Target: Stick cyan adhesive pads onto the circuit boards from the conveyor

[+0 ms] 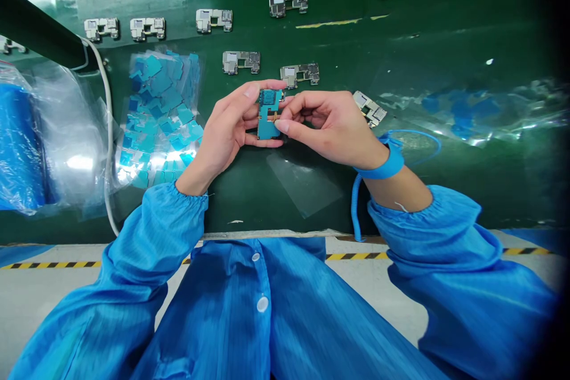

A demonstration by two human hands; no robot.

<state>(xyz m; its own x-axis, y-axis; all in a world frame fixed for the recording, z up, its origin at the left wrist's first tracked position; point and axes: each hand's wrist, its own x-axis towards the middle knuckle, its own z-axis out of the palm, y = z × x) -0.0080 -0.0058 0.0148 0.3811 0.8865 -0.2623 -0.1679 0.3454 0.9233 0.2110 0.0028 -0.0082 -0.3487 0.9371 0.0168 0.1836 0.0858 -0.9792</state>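
Between my two hands is a small circuit board (268, 124) with a blue-green face turned up. Its long side runs away from me. My left hand (234, 116) grips it from the left, with fingers at its far and near ends. At the right edge, my right hand (320, 124) has thumb and forefinger pinched against the board; whether a small piece is between these fingertips is hidden. A blue wrist strap (387, 160) with a coiled cord circles my right wrist. Just beyond my hands lies another circuit board (291, 76), and a tilted one (369, 108) is behind my right wrist.
Several circuit boards (214, 21) lie spread over the green bench (445, 190). Blue film pieces (160, 95) on clear sheets are left of my hands, beside a white cable (108, 113) and a bagged blue bundle (20, 148). A clear film sheet (305, 184) lies nearer me.
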